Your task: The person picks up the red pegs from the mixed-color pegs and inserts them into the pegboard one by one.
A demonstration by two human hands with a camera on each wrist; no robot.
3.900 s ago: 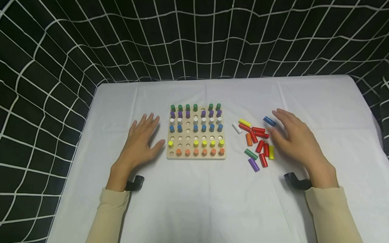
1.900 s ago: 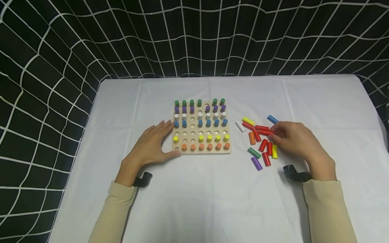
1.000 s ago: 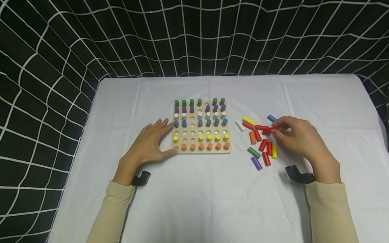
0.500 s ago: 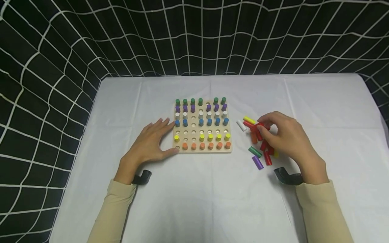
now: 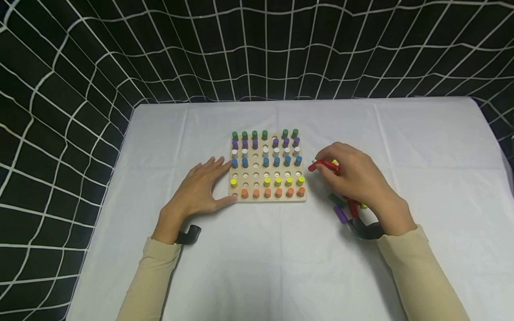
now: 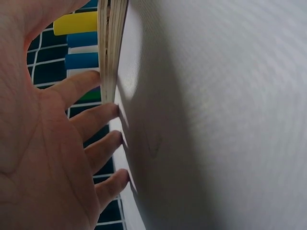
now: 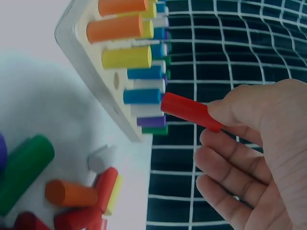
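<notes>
A wooden pegboard point(image 5: 250, 179) holds rows of green, purple, white, blue, yellow and orange pegs; several holes are bare, including most of one row between the blue and yellow pegs. My left hand point(image 5: 194, 187) rests along the board's left side, fingers spread, thumb at its near-left corner. Pinched between thumb and forefinger of my right hand point(image 5: 355, 176) is a red peg point(image 7: 184, 108). That hand hovers right of the board, its other fingers loosely bent in the right wrist view.
Below the right hand lie loose pegs, partly covered by it: a green peg point(image 5: 336, 200), a purple peg point(image 5: 340, 214), an orange peg point(image 7: 71, 192), a white peg point(image 7: 101, 159) and several red ones. A white cloth point(image 5: 241, 267) covers the table; netting point(image 5: 265, 53) hangs behind.
My left hand has come right to the board and stayed there. The right hand has taken a red peg from the pile, lifted it and carried it left toward the board.
</notes>
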